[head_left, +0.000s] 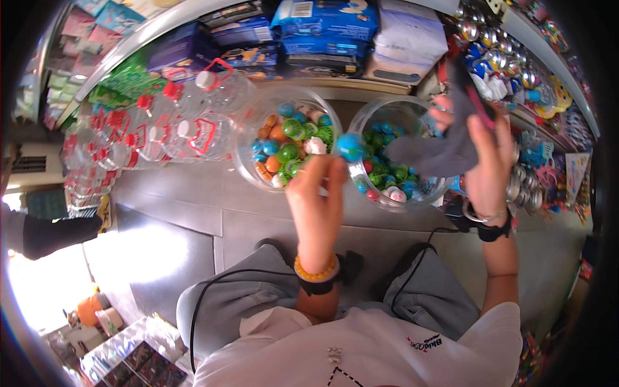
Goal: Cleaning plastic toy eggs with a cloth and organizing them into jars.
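Currently, a dark grey cloth (429, 155), blurred, hangs over the right part of a round clear plastic tub (371, 114), with the grip of the right hand (489, 174) clamped on it. Just left of that tub's near wall is a shiny blue ball (351, 148), close to the fingertips of the left hand (316, 203); those fingers are bent, but I cannot tell whether this grip is pressed together on anything. Blue, green and red balls (385, 132) lie inside the right tub. Beside it stands a second clear tub (245, 129), holding green, orange, blue and white balls (288, 153). Both tubs rest on a grey floor (193, 190). Clear bottles with red or white caps (200, 134) crowd the left side, blue packets (322, 48) and pale wrapped packs (409, 39) fill a shelf beyond, and cans (490, 39) line the right. A yellow beaded bracelet (316, 275) circles the left wrist.
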Tool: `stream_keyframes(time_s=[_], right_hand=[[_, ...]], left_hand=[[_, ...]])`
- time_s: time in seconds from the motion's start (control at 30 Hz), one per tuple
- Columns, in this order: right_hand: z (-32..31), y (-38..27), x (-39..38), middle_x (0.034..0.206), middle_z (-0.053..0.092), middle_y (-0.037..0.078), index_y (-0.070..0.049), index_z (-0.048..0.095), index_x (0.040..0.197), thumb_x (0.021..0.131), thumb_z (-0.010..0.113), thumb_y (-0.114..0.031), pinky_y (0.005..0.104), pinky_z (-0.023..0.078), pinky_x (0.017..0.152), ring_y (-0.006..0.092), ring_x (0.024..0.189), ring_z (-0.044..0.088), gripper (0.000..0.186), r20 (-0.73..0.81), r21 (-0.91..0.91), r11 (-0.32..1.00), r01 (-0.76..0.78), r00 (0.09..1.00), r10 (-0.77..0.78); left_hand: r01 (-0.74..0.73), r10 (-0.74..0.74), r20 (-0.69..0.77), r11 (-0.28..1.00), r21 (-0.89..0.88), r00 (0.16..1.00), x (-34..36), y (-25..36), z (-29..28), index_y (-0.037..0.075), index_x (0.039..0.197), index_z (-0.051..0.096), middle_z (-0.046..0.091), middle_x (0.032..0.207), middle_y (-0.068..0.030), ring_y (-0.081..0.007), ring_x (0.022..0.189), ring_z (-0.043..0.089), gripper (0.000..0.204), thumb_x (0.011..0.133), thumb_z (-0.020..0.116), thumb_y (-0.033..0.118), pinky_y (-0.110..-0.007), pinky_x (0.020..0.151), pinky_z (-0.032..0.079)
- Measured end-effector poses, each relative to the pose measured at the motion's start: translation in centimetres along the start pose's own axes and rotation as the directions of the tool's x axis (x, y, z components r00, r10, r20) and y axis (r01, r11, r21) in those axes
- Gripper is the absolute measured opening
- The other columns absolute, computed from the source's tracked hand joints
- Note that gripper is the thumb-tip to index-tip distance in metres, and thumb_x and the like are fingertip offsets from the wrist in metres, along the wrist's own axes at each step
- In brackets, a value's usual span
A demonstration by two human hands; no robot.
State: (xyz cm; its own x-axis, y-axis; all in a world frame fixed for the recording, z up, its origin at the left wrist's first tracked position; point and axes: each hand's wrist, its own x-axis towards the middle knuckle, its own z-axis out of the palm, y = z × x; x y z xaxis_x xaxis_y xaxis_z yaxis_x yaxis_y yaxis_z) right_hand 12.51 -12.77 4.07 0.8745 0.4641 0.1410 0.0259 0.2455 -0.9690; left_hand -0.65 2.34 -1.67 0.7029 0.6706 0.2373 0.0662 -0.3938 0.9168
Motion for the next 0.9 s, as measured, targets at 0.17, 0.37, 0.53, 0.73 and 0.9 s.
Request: stream_keyframes(time_s=[0.17, 0.37, 0.53, 0.73, 0.9], right_hand=[[-4.4, -3.1, -0.5, 0.109, 0.053, 0.024, 0.009, 0.040, 0.117, 0.088, 0.041, -0.015, 0.0352, 0.044, 0.083, 0.0273, 0.092, 0.058, 0.037, -0.079, -0.112, 0.985, 0.133, 0.987, -0.142], [-9.9, -6.2, -1.7, 0.114, 0.050, 0.022, 0.011, 0.036, 0.121, 0.089, 0.033, -0.020, 0.0372, 0.044, 0.086, 0.0265, 0.096, 0.056, 0.045, -0.175, -0.196, 0.942, 0.274, 0.935, -0.308], [-11.4, -5.7, -2.0, 0.098, 0.056, 0.014, 0.008, 0.038, 0.120, 0.090, 0.034, -0.026, 0.0325, 0.042, 0.082, 0.0187, 0.090, 0.053, 0.046, -0.148, 0.086, 0.979, 0.184, 0.974, -0.170], [-12.1, -5.1, -2.5, 0.096, 0.050, 0.010, 0.005, 0.045, 0.109, 0.088, 0.035, -0.027, 0.0313, 0.041, 0.076, 0.0161, 0.080, 0.050, 0.039, -0.154, 0.232, 0.965, 0.121, 0.984, -0.086], [-12.2, -3.6, -3.2, 0.098, 0.052, 0.015, 0.005, 0.036, 0.119, 0.087, 0.038, -0.027, 0.0331, 0.046, 0.068, 0.0215, 0.073, 0.057, 0.045, -0.098, 0.340, 0.928, 0.150, 0.987, -0.124]], left_hand=[[0.084, 0.037, -0.220, 0.853, 0.516, 0.975, 1.6, -4.3, -5.4, -0.001, 0.079, 0.058, 0.059, 0.062, -0.0075, -0.0127, 0.056, 0.057, 0.015, 0.083, 0.055, 0.014, -0.024, 0.051, 0.042], [0.012, 0.138, -0.188, 0.774, 0.633, 0.972, 2.5, -1.9, -5.3, -0.001, 0.078, 0.055, 0.060, 0.068, -0.0098, -0.0192, 0.063, 0.059, 0.012, 0.081, 0.058, 0.011, -0.030, 0.056, 0.044], [-0.115, 0.037, 0.123, 0.679, 0.725, 0.992, 2.2, 1.9, -0.8, 0.001, 0.077, 0.055, 0.060, 0.073, -0.0103, -0.0241, 0.065, 0.059, 0.009, 0.078, 0.059, 0.010, -0.032, 0.053, 0.043], [-0.620, 0.102, 0.662, 0.479, 0.621, 0.743, 3.3, 3.0, 5.4, 0.005, 0.076, 0.058, 0.060, 0.071, -0.0087, -0.0257, 0.067, 0.061, 0.007, 0.076, 0.056, 0.011, -0.033, 0.055, 0.047], [-0.919, -0.319, 0.919, 0.239, 0.315, 0.232, 5.6, 3.5, 8.2, 0.008, 0.072, 0.062, 0.060, 0.073, -0.0087, -0.0245, 0.068, 0.062, 0.006, 0.068, 0.057, 0.009, -0.034, 0.054, 0.049]])
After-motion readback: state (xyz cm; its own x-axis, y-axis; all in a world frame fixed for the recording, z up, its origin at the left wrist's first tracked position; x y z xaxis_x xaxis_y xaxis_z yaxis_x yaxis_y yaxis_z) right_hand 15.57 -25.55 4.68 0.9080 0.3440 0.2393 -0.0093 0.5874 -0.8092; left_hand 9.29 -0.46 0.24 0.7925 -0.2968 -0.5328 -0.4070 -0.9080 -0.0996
